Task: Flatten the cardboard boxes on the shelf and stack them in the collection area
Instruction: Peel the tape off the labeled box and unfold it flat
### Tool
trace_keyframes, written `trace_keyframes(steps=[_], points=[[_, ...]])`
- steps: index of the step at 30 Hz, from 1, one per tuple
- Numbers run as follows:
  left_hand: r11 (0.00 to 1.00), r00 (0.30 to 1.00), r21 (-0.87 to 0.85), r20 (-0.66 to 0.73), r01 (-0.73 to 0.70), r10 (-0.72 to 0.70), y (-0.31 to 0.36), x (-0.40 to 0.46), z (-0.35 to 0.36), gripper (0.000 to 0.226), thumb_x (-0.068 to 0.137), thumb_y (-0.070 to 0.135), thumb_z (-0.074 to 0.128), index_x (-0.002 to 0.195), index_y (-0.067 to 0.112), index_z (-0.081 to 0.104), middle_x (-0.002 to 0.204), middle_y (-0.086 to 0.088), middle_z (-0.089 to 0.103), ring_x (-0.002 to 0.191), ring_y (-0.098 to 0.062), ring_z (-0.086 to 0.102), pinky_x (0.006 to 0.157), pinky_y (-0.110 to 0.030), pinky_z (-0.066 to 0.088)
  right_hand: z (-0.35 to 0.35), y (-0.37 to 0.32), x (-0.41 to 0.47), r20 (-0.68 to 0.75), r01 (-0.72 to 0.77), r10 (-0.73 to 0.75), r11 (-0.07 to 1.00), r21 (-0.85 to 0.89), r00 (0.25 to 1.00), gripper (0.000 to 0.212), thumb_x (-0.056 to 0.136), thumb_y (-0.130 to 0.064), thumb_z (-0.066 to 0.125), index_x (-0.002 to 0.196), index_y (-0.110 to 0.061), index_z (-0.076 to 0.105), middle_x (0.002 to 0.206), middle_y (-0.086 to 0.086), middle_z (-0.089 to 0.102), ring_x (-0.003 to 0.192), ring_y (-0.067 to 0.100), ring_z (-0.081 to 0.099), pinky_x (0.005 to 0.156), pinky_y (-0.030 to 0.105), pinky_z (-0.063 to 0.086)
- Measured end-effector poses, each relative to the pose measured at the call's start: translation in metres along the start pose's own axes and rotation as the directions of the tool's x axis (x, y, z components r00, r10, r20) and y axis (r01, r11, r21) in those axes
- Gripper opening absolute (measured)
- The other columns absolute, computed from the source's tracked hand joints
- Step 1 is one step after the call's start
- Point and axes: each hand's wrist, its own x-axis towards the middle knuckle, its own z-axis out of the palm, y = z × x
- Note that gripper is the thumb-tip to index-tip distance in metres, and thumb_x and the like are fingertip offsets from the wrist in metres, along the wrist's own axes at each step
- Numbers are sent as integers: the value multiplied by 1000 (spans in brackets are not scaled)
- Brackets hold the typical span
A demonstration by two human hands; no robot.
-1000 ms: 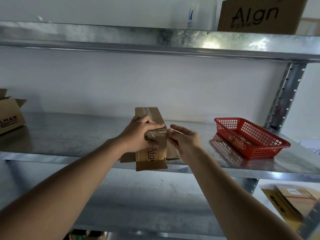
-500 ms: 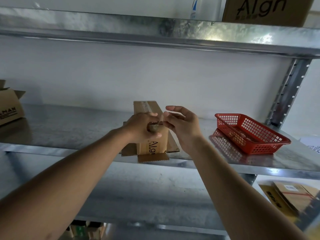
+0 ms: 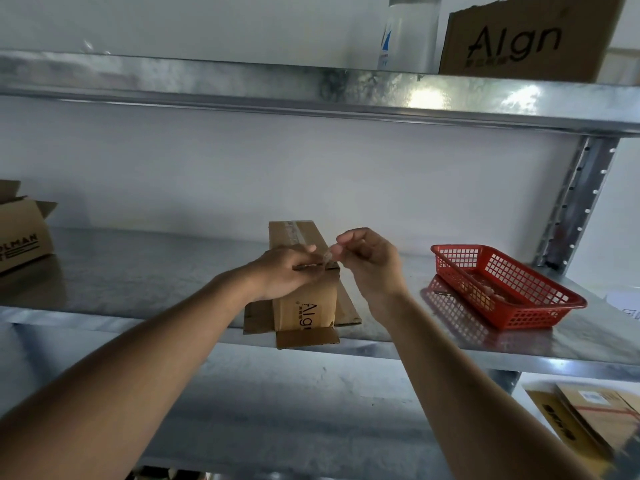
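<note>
On the middle shelf (image 3: 138, 271) the narrow Align box (image 3: 304, 292) stands unflattened, left hand (image 3: 287, 275) pressing its top flat-fingered, right hand (image 3: 367, 261) pinching what seems a tape strip (image 3: 326, 258); flattening and stacking remain.
</note>
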Motion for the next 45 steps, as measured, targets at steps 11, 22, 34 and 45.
trace_keyframes(steps=[11, 22, 34, 45], points=[[998, 995, 55, -92, -39, 44, 1, -1, 6, 33, 105, 44, 54, 137, 43, 63, 164, 11, 37, 154, -19, 27, 125, -50, 25, -2, 12, 6, -160, -33, -84, 786, -617, 984, 11, 88, -30, 82, 98, -29, 80, 104, -12, 67, 91, 2, 60, 75, 16, 45], [999, 994, 34, -104, -21, 24, 8, -2, 7, 46, 102, 46, 59, 145, 31, 58, 160, 6, 44, 149, -16, 37, 124, -37, 29, -8, 10, 13, 185, 275, -223, 494, -825, 957, 8, 90, -20, 75, 91, -18, 83, 89, 3, 66, 75, 17, 60, 63, 24, 48], [982, 999, 188, -31, 20, -15, 5, 1, 0, 54, 104, 61, 42, 155, 43, 41, 168, 15, 27, 157, -15, 16, 128, -47, 14, 2, 13, -1, -6, 126, -178, 718, -684, 984, 14, 91, -23, 72, 86, -34, 80, 82, -21, 74, 65, -2, 62, 57, 10, 38], [971, 979, 236, 201, -40, -8, 0, -7, -34, 54, 100, 60, 53, 152, 46, 43, 168, 19, 25, 155, -14, 24, 126, -43, 24, 18, 19, 7, 101, 127, -83, 793, -596, 991, 20, 93, -36, 73, 113, -34, 78, 102, -12, 75, 79, 8, 65, 68, 20, 48]])
